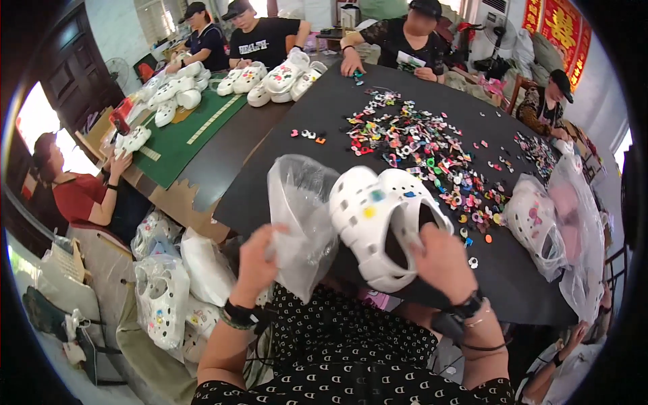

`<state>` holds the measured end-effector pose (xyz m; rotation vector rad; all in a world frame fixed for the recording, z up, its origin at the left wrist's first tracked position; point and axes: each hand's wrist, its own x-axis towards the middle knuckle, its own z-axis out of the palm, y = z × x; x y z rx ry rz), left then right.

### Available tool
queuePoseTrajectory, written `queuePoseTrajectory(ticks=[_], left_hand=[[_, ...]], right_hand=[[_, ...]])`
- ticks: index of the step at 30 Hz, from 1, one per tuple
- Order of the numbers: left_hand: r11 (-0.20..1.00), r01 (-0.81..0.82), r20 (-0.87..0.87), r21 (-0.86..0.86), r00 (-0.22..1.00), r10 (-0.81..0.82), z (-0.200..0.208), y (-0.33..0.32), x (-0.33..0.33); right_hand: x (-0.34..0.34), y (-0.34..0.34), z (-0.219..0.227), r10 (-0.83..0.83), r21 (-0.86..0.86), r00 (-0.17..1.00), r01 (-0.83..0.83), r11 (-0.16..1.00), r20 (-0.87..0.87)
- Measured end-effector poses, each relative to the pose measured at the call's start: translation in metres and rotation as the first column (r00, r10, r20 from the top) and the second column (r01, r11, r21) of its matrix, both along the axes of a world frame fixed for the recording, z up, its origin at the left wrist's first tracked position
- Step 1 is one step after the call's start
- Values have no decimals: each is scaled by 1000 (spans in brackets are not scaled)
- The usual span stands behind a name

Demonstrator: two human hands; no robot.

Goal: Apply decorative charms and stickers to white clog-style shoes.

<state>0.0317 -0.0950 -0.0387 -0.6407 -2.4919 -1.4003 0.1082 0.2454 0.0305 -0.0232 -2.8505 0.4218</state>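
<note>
My right hand [444, 262] is closed around the heel openings of a pair of white clogs [362, 226], lifted just over the near part of the dark table. Yellow, teal and blue charms show on their perforated tops. My left hand [258, 260] pinches the edge of a clear plastic bag [297, 202], which hangs limp and looks empty. The bag is beside the clogs, close to the left clog's toe. Both hands are slightly blurred, and the fingertips inside the shoes are hidden.
A spread of small coloured charms [432, 155] covers the table [270, 145] beyond the clogs. Bagged clogs [530, 216] lie at right, more bagged clogs [160, 297] at lower left. White clogs [287, 77] stand at the far left near a green mat [192, 145]. Several co-workers sit around.
</note>
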Motion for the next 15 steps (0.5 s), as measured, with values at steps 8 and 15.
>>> queuePoseTrajectory(ticks=[8,15], left_hand=[[974,187,75,128,977,-198,-11,47,24],[959,-55,321,279,946,-39,-16,65,10]], right_hand=[[-13,-25,0,108,-280,985,-66,958,138],[1,-52,0,254,-505,961,-167,847,109]])
